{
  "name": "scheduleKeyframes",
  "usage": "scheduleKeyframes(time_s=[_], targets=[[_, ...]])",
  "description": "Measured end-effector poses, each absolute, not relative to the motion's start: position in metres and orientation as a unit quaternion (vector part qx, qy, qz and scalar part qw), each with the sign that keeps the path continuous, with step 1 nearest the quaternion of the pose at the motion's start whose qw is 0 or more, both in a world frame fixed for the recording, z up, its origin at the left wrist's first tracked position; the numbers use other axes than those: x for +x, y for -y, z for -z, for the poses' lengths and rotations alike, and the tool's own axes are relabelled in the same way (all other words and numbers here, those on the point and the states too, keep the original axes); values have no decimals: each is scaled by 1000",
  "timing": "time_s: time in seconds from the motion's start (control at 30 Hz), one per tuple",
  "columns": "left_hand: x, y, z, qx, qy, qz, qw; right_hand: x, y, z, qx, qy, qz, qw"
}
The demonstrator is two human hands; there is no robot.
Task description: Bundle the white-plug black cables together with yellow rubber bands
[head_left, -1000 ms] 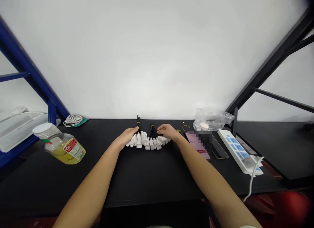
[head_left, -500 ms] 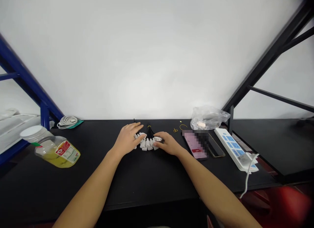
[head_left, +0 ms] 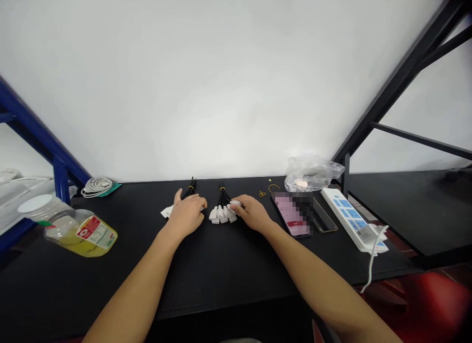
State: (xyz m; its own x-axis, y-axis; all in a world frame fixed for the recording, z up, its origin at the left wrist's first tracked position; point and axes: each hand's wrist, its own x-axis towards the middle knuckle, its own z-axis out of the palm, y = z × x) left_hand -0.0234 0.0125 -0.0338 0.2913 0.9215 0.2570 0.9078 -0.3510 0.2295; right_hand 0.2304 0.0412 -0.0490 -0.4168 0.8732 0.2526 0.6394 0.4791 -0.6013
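Note:
Two bundles of short black cables with white plug ends lie on the black tabletop, each tied with a yellow band. My left hand (head_left: 186, 214) is curled over the left cable bundle (head_left: 190, 188), covering most of its white ends, a few of which poke out left of the thumb. The right cable bundle (head_left: 221, 191) is fanned out, its white plugs (head_left: 221, 214) towards me. At its right edge my right hand (head_left: 252, 213) pinches a white plug (head_left: 235, 203) between thumb and fingers.
To the right lie loose yellow ties (head_left: 262, 193), a lit phone (head_left: 293, 217), a second phone (head_left: 326, 220), a clear plastic bag (head_left: 313, 171) and a white power strip (head_left: 352, 217). A jar (head_left: 86, 232) and coiled white cable (head_left: 98, 186) are left, by a blue frame (head_left: 44, 139).
My left hand has moved left, away from the right bundle, and its fingers have curled in. The two bundles now show apart. My right hand stays at the right bundle's plugs.

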Motion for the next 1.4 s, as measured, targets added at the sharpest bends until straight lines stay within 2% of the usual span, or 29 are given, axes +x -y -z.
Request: scheduleKeyframes(time_s=[0.13, 0.3, 0.43, 0.63, 1.07, 1.4], targets=[[-22, -11, 31, 810, -558, -176, 17, 233, -44, 49, -435, 831, -219, 269], [-9, -7, 24, 818, -517, -251, -1, 239, -47, 50, -400, 846, -230, 268], [4, -3, 27, 817, -501, -278, 58, 239, -47, 49, -396, 851, -231, 257], [17, 0, 52, 831, -490, -191, 182, 239, -45, 46, -390, 857, -226, 251], [28, 7, 49, 773, -594, -115, 189, 241, -47, 51, -394, 860, -218, 242], [23, 6, 45, 778, -592, -86, 192, 240, -46, 48, -392, 863, -210, 238]])
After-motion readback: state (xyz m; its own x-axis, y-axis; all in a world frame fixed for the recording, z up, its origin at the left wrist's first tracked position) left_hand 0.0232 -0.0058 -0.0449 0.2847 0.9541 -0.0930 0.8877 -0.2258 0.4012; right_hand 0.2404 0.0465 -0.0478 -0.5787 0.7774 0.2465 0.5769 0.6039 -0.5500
